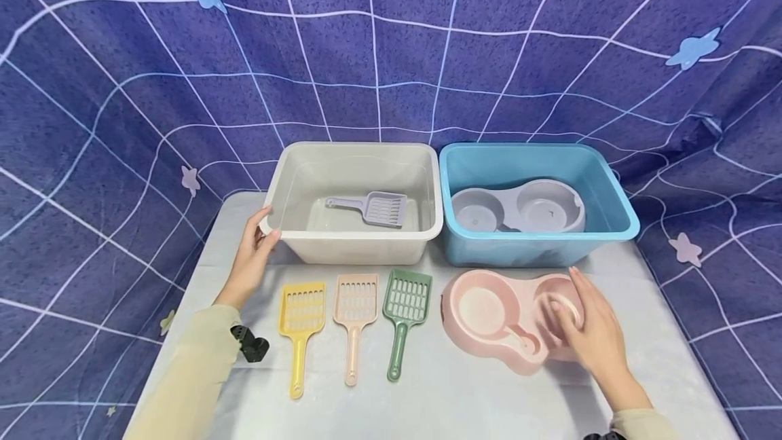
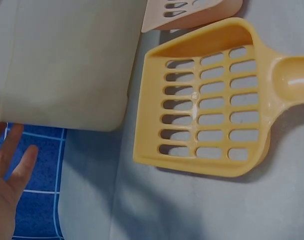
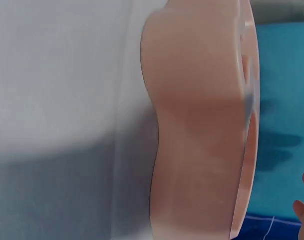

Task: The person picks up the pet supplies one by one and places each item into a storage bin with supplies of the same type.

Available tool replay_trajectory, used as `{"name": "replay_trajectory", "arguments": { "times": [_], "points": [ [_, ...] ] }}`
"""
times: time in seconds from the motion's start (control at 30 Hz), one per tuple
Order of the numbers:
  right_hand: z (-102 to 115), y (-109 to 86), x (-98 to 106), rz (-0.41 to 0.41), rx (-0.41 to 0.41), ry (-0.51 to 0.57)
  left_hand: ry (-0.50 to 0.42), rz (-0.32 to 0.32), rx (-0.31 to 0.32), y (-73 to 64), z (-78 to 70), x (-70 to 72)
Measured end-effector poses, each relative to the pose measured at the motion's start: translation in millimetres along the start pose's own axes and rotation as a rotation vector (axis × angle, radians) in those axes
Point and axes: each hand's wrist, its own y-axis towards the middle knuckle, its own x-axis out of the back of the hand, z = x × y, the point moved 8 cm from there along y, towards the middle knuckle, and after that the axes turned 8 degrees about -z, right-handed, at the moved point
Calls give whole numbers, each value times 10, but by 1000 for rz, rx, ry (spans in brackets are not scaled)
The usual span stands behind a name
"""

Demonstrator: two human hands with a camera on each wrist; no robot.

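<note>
My left hand (image 1: 252, 258) is at the near left corner of an off-white litter box (image 1: 354, 248), fingertips right at the rim. In the left wrist view its fingers (image 2: 21, 172) are spread beside the box wall. A lilac litter scoop (image 1: 385, 209) lies inside that box. Over the right bowl of a pink double pet bowl (image 1: 455, 324) is my right hand (image 1: 597, 331), fingers extended and thumb apart. The right wrist view catches only fingertips (image 3: 302, 210) at its edge, past the pink bowl's side. Much of that right bowl is hidden under the hand.
A blue litter box (image 1: 537, 250) holding a grey-lilac double bowl (image 1: 550, 199) stands right of the off-white one. Yellow (image 1: 298, 341), peach (image 1: 353, 331) and green (image 1: 400, 331) litter scoops lie in a row in front. A starry blue cloth (image 1: 391, 53) hangs behind the table.
</note>
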Motion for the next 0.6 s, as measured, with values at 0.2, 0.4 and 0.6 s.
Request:
{"name": "replay_trajectory", "arguments": {
  "times": [0.2, 0.4, 0.6],
  "points": [
    [160, -36, -45, 9, 20, 29, 49, -42, -16, -63, -231, -22],
    [324, -72, -95, -15, 55, 72, 94, -65, 1, -125, -313, -35],
    [488, -154, -183, 2, 139, 111, 37, -65, -2, -100, -287, -55]
  ]
}}
